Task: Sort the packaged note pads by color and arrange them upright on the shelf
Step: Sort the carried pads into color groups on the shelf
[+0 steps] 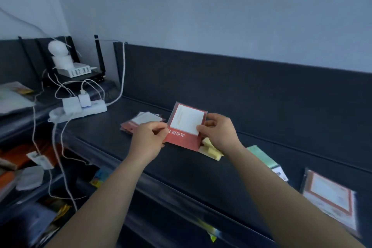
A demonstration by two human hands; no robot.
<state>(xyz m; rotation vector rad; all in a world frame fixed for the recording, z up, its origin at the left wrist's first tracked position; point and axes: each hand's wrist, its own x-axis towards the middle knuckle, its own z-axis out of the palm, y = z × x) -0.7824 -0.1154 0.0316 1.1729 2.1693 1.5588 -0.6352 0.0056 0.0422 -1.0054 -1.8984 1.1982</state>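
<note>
Two bare hands hold a red packaged note pad (pixel 186 127) above a dark shelf (pixel 201 167) that runs along a pale blue-grey wall (pixel 201 6). The left hand (pixel 149 139) pinches the pack's left edge; the right hand (pixel 218 131) grips its right edge. On the shelf lie a red pile (pixel 141 122) behind the left hand, yellow pads (pixel 211 148) under the right hand, a green pack (pixel 261 157), and an orange-bordered pack (pixel 330 195) far right. At left sit a white power strip (pixel 80 109) and a router (pixel 76 66).

Stationery shop: dark display shelf (pixel 221 90), packaged note pads (pixel 144 120), router (pixel 88 75).
</note>
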